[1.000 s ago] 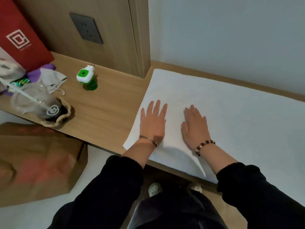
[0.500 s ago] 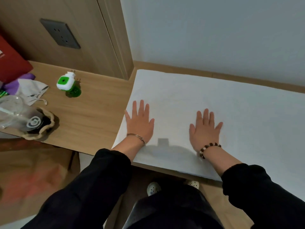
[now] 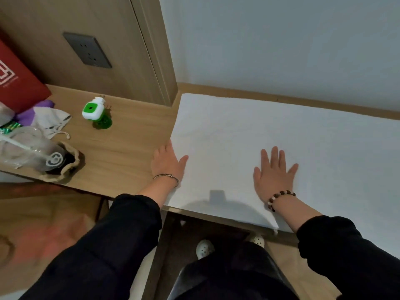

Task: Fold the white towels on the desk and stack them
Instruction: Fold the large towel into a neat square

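A large white towel [image 3: 270,135] lies spread flat over the right part of the wooden desk [image 3: 129,148], reaching the near edge. My left hand [image 3: 167,164] is at the towel's left edge: its fingers are hidden under the cloth and the thumb lies on top, pinching the edge. My right hand [image 3: 273,172] presses flat on the towel with its fingers spread, near the front edge. The towel seems to have a second layer, with a corner showing at the near right.
On the desk's left stand a green-and-white plug-in device [image 3: 94,111], a plastic cup in a dark pouch [image 3: 49,161], a small cloth bag [image 3: 52,121] and a red paper bag [image 3: 15,83]. A brown paper bag [image 3: 43,224] sits below the desk.
My hands have spread apart across the towel. The left hand slid to the towel's left edge and took hold of it; the right hand moved right and stays flat.
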Motion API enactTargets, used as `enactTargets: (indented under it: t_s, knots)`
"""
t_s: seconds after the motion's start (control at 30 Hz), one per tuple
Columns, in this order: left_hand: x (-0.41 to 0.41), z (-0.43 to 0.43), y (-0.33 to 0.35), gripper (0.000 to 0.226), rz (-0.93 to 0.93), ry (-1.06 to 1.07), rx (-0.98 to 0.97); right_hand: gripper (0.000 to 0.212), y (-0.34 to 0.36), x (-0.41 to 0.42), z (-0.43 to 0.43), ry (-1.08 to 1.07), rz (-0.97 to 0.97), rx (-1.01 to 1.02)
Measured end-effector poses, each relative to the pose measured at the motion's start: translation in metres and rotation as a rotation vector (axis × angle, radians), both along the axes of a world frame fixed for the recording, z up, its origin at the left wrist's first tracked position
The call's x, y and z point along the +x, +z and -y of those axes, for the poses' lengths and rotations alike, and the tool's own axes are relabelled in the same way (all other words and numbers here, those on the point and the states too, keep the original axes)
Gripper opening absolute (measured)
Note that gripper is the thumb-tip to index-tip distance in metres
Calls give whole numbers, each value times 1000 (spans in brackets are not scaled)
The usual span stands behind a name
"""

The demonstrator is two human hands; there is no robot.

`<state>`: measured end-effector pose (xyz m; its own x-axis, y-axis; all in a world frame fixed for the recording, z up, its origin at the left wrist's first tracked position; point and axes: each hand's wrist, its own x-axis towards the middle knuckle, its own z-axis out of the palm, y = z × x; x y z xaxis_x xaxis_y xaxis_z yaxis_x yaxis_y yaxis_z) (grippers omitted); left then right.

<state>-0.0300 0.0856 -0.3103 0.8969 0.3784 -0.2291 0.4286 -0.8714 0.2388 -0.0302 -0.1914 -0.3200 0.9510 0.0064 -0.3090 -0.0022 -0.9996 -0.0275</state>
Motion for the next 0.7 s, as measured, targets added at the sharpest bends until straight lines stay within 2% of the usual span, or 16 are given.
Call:
enactTargets:
  t_s: [0.1,0.27,0.37,0.47,0.53,0.6,0.7]
  knots:
    - [14,-1,10,73,7,251,-247,63,3,-10,-8,27,-11,-2]
    - [33,-16,20,80,-196,399,-467,69,0,-19,-14,-29,-148,35]
    - [39,-22,31,67,-234,336,-576,68,-1,-16,-17,-9,-173,39]
    - [45,-22,57,46,-138,291,-760,71,1,-9,-32,-9,-214,59]
    - [49,-23,87,27,-89,229,-776,73,4,-5,-47,4,-236,97]
    - [52,-22,124,15,-35,180,-782,71,10,3,-66,17,-268,209]
    - [55,-6,172,18,-4,93,-917,60,28,21,-83,-3,-368,564]
